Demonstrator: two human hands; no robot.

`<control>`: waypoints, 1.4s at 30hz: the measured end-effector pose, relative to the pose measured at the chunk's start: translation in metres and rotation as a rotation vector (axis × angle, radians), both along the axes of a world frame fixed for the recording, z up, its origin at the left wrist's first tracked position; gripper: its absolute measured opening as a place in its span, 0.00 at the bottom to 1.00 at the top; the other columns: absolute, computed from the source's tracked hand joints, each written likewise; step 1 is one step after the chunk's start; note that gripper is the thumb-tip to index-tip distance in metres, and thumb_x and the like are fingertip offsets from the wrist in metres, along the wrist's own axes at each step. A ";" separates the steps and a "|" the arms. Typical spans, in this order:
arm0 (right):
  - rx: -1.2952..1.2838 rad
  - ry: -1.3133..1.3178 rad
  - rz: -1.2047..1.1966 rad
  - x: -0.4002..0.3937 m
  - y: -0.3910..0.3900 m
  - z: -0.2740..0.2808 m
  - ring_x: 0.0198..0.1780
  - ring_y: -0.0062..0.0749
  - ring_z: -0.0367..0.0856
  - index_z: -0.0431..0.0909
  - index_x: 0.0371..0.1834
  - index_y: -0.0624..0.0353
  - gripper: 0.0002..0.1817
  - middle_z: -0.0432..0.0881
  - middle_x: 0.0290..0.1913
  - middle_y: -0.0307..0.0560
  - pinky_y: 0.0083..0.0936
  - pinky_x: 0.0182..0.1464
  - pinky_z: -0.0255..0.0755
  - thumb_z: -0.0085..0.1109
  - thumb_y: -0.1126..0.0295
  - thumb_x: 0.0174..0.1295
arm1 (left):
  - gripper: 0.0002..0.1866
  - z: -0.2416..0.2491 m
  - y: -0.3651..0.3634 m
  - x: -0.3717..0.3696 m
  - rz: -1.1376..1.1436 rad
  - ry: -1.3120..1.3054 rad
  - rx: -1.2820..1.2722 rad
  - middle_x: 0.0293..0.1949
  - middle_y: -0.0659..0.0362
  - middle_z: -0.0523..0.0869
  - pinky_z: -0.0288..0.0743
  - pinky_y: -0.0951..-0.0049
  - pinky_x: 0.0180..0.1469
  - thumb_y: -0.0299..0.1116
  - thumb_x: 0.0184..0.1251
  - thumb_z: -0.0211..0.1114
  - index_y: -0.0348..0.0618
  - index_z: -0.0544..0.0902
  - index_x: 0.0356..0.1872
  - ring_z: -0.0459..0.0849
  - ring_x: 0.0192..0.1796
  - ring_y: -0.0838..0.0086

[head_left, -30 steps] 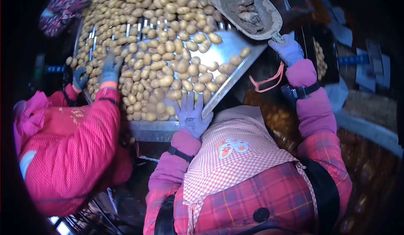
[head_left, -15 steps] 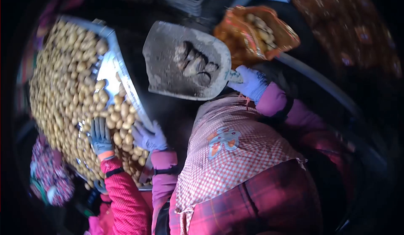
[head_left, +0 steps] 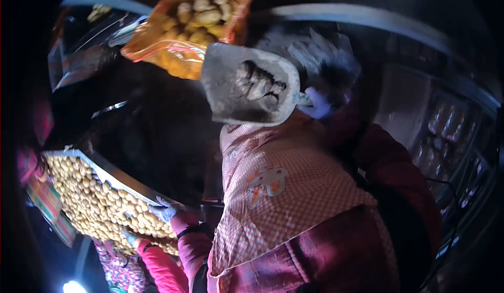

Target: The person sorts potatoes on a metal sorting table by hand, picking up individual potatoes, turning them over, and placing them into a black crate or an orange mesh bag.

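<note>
A: Where is the scoop [head_left: 251, 86]?

B: It is in the right hand [head_left: 316, 104], which is closed round the handle at chest height. The scoop sits level, with a few muddy potatoes [head_left: 258, 87] lying in its hollow. Just beyond its far edge stands an open orange mesh sack [head_left: 184, 28], already holding potatoes.

A: And the left hand [head_left: 164, 210]?

B: It is down low, resting on the edge of the metal sorting table [head_left: 118, 180]. Whether its fingers are curled or flat cannot be told. A co-worker's gloved hand [head_left: 129, 237] lies among the potatoes just below it.

A: What could go wrong?

B: The muddy potatoes lie loose, so a tilt of the scoop would likely spill them short of the sack's mouth.

A: The table and the room?

B: The table is heaped with pale potatoes. The room around is dark, with a curved rail beyond the right hand and stacked crates to its right.
</note>
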State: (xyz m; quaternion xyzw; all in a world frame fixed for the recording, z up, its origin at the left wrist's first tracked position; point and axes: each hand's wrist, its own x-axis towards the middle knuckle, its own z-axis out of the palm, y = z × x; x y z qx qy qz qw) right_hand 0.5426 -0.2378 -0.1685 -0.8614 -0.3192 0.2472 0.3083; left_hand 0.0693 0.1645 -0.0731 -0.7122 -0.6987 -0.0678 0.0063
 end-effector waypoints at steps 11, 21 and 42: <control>-0.680 0.236 -0.415 0.007 -0.236 -0.088 0.40 0.47 0.81 0.79 0.44 0.58 0.19 0.83 0.40 0.52 0.42 0.39 0.72 0.69 0.58 0.54 | 0.38 0.003 0.007 -0.053 0.286 0.156 -0.014 0.62 0.41 0.76 0.75 0.58 0.62 0.56 0.70 0.57 0.38 0.64 0.70 0.79 0.62 0.53; -1.286 0.191 0.129 0.133 -0.240 -0.166 0.40 0.48 0.81 0.81 0.44 0.56 0.15 0.83 0.41 0.52 0.45 0.41 0.74 0.64 0.61 0.57 | 0.37 0.025 -0.023 -0.051 0.387 0.168 0.026 0.62 0.41 0.76 0.74 0.59 0.62 0.56 0.69 0.58 0.38 0.65 0.69 0.78 0.62 0.53; -0.945 0.482 -0.325 0.085 -0.267 -0.181 0.39 0.37 0.85 0.80 0.51 0.63 0.22 0.86 0.43 0.46 0.29 0.45 0.78 0.67 0.60 0.59 | 0.35 -0.002 -0.044 -0.038 0.429 0.075 -0.019 0.63 0.42 0.75 0.71 0.60 0.63 0.54 0.67 0.60 0.37 0.69 0.66 0.76 0.63 0.54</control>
